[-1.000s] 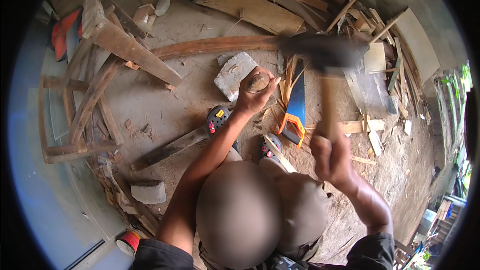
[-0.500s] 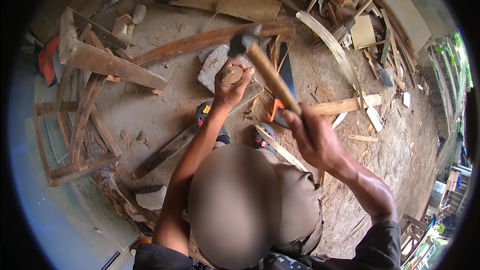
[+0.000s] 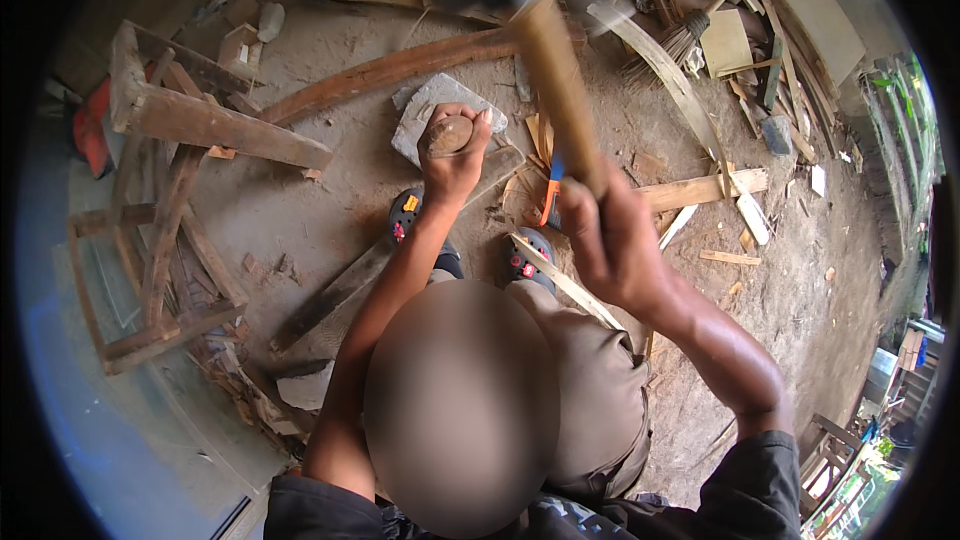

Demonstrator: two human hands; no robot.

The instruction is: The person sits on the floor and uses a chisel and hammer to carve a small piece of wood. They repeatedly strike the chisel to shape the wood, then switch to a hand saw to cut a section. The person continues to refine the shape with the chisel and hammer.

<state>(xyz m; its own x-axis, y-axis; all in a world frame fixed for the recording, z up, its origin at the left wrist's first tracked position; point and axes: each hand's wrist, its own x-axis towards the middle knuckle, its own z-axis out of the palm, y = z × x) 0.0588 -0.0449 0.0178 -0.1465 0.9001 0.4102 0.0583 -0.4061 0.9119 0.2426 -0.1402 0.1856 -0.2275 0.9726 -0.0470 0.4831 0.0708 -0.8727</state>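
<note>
My left hand [image 3: 458, 168] is closed around an upright wooden handle [image 3: 449, 136]; only its rounded butt shows, and its lower end is hidden. Just beneath this fist lies a pale stone block [image 3: 440, 90] on the ground. An old timber [image 3: 340, 292] slants from the lower left up beside the fist. My right hand [image 3: 617, 245] grips a hammer [image 3: 560, 80] by its wooden shaft. The hammer is raised, its dark metal head high in the view and blurred by motion. A saw with an orange handle [image 3: 550, 200] lies partly hidden behind the hammer and right hand.
A wooden frame [image 3: 220, 130] stands at the left. A long brown beam [image 3: 380, 75] lies across the far side. At the right are a pale curved strip [image 3: 670, 80], a plank [image 3: 705, 188] and a broom [image 3: 685, 35] among wood scraps. My shoes [image 3: 403, 212] flank the timber.
My right hand has lifted the hammer, so its head has swung up and to the right, away from the left fist. My left hand has shifted slightly left, still holding the handle.
</note>
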